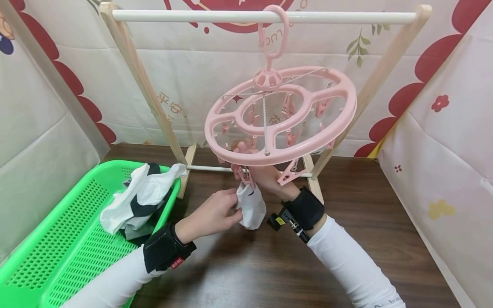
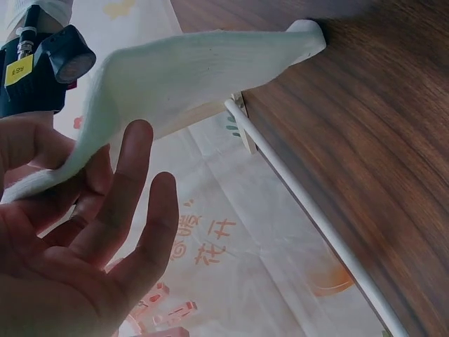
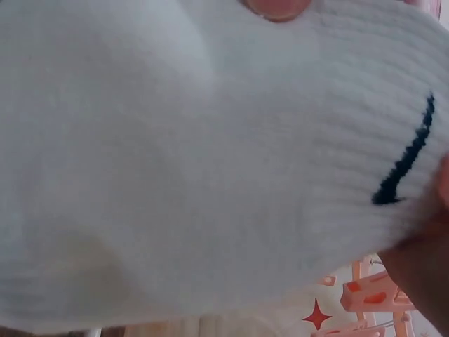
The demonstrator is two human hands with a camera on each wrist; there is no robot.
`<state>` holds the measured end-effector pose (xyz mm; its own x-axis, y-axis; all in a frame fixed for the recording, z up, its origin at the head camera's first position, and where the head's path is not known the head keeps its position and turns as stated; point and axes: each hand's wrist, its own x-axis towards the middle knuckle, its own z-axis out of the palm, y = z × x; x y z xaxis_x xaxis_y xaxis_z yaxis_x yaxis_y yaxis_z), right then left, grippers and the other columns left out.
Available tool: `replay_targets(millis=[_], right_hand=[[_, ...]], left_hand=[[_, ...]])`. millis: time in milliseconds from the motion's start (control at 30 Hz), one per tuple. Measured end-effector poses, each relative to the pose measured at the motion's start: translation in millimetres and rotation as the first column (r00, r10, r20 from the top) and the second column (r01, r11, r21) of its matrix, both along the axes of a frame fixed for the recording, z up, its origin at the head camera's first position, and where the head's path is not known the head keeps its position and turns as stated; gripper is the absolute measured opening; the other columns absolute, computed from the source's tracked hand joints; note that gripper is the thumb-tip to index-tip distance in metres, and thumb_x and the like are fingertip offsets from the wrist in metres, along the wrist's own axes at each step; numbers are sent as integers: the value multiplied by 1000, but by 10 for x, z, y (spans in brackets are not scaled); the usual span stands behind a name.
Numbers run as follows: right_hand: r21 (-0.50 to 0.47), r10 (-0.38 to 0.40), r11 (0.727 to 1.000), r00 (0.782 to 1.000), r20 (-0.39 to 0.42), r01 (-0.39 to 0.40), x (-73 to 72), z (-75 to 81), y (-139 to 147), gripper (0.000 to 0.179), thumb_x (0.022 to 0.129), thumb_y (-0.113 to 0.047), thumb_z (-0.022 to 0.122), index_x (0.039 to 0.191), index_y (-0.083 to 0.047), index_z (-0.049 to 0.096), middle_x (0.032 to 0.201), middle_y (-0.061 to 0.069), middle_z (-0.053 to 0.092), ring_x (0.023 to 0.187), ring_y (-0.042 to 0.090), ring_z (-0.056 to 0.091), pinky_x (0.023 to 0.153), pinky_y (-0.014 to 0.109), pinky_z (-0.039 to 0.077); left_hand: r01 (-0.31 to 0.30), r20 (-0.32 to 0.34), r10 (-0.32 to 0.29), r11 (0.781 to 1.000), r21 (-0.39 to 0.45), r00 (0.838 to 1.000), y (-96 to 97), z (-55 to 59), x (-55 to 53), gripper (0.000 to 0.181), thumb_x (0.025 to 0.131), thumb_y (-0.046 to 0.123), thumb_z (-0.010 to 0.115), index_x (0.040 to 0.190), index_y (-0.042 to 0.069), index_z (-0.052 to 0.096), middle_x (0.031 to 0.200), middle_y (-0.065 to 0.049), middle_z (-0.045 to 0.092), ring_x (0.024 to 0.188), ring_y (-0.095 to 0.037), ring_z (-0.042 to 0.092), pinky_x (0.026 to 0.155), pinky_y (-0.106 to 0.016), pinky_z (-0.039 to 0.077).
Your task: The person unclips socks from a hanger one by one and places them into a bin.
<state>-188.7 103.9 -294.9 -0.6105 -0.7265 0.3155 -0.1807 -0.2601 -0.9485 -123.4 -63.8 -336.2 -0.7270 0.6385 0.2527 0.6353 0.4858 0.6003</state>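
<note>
A white sock [image 1: 251,207] with a dark mark on its ribbed cuff hangs below the front edge of a pink round drying hanger [image 1: 340,122]. My left hand [image 1: 217,211] pinches the sock near its cuff between thumb and fingers. In the left wrist view the sock [image 2: 189,77] stretches away from that pinch, the other fingers spread. Up at the ring, my right hand [image 1: 263,173] grips a pink clothes peg [image 1: 245,175] right at the sock's cuff, partly hidden by the ring. The sock [image 3: 175,175] fills most of the right wrist view.
A green basket [image 1: 73,188] at the left holds several socks [image 1: 142,196] in white, grey and black. The hanger's hook [image 1: 283,32] hangs over the white bar [image 1: 185,16] of a wooden rack. Several pegs dangle under the ring, one peg [image 1: 290,172] just right of my right hand.
</note>
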Motion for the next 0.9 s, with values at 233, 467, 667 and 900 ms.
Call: replay_targets(millis=[233, 467, 667, 900], right_hand=[[70, -267, 959, 959, -94, 274, 10, 8, -34, 73, 86, -75, 40, 73, -4, 49, 63, 5, 50, 40, 12, 39, 37, 24, 32], [78, -249, 963, 962, -115, 259, 17, -9, -7, 68, 90, -71, 38, 75, -6, 50, 63, 8, 51, 38, 14, 40, 36, 27, 32], [18, -203, 979, 975, -88, 205, 7, -55, 20, 64, 95, -64, 38, 74, -4, 50, 63, 11, 50, 36, 15, 38, 35, 27, 33], [10, -277, 960, 953, -122, 280, 10, -67, 48, 61, 99, -56, 35, 77, -2, 51, 66, 14, 52, 41, 19, 44, 38, 30, 37]], left_hand=[[16, 11, -16, 998, -59, 1000, -42, 3, 49, 16, 82, 0, 67, 97, 0, 67, 90, -5, 60, 69, -13, 54, 61, -21, 47], [-19, -30, 17, 997, -75, 999, -163, 36, 90, 17, 81, 0, 67, 98, 2, 66, 84, -1, 55, 67, -13, 52, 59, -22, 46], [-30, -61, 27, 999, -44, 998, -290, 118, 144, 12, 82, -1, 65, 93, 5, 63, 83, 1, 55, 67, -15, 52, 59, -22, 46], [-36, -152, 34, 999, -7, 988, -448, 212, 217, 18, 80, -4, 61, 95, 7, 64, 85, 1, 58, 70, -11, 52, 61, -24, 46]])
